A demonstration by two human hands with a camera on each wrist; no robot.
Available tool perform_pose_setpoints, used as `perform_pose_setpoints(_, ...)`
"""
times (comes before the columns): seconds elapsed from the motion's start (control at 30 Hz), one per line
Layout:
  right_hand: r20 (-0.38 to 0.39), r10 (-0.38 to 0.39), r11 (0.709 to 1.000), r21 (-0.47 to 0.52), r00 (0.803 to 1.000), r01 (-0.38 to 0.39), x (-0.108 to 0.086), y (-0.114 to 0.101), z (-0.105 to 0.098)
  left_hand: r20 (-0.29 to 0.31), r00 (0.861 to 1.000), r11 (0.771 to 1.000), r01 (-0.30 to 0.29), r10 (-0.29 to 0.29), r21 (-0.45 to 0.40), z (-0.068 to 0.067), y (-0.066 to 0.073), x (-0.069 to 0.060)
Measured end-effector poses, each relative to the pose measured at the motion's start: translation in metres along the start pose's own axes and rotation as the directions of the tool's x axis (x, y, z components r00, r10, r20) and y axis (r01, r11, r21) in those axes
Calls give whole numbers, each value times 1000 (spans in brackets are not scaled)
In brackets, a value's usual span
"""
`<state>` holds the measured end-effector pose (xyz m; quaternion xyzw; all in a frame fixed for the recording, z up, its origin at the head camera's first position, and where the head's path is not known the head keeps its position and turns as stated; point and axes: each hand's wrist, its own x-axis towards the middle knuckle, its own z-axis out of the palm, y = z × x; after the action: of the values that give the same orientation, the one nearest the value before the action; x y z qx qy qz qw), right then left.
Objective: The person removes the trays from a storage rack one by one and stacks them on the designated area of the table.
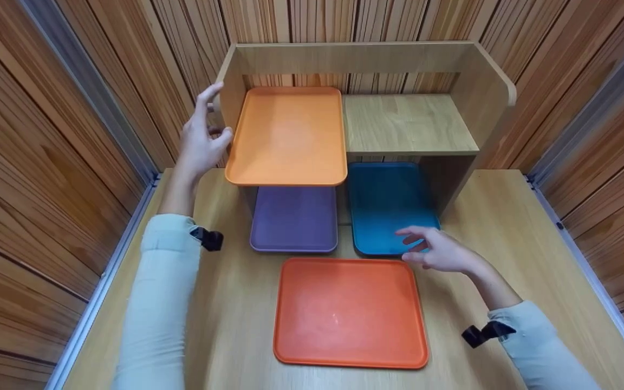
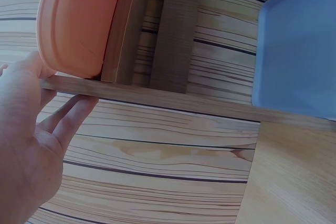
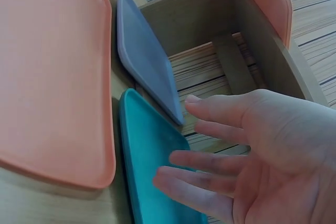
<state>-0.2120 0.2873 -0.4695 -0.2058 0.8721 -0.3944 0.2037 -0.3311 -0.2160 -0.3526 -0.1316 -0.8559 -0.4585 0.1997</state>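
At the left side panel (image 2: 173,98) of a wooden shelf unit (image 1: 355,57), my left hand (image 1: 201,138) has its thumb on the tray side and its fingers on the outer side, gripping the panel's edge in the left wrist view. Beside the thumb, an orange tray (image 1: 290,135) lies on the upper left shelf, overhanging its front. My right hand (image 1: 436,252), fingers spread and slightly bent, hovers by the front right corner of a teal tray (image 1: 390,206) in the lower right compartment. Whether it touches that tray, I cannot tell. The right wrist view shows this hand (image 3: 268,150) holding nothing.
A purple tray (image 1: 294,219) sits in the lower left compartment, its front sticking out. A red-orange tray (image 1: 351,314) lies on the wooden table (image 1: 236,325) in front of the unit. The upper right shelf (image 1: 407,124) is bare. Wood-patterned walls (image 1: 46,135) surround the table.
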Motion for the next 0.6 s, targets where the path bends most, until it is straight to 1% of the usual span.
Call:
perform_pose_setpoints(0.1, -44, 2, 1000, 19, 999, -1, 2, -5, -1, 1, 1000, 1000, -6, 6, -1, 0, 0, 0)
perform_pose_setpoints(0.2, -96, 1, 999, 46, 995, 3, 3, -12, -2, 5, 1000, 1000, 2, -2, -6, 0, 1, 0)
perform_pose_setpoints(0.33, -163, -5, 994, 111, 987, 24, 4, -20, -3, 7, 1000, 1000, 20, -19, -5, 0, 1, 0)
perform_pose_setpoints(0.43, -212, -10, 985, 164, 977, 46, 5, -27, -2, 8, 1000, 1000, 18, -18, -2, 0, 1, 1)
perform_pose_setpoints(0.5, -252, -14, 980, 188, 968, 64, 5, -33, -3, 6, 1000, 1000, 13, -13, -3, 0, 1, 0)
perform_pose_setpoints(0.6, -313, 1, 969, 237, 950, 77, 7, -42, -3, 6, 1000, 1000, 6, -6, -12, 0, 0, 1)
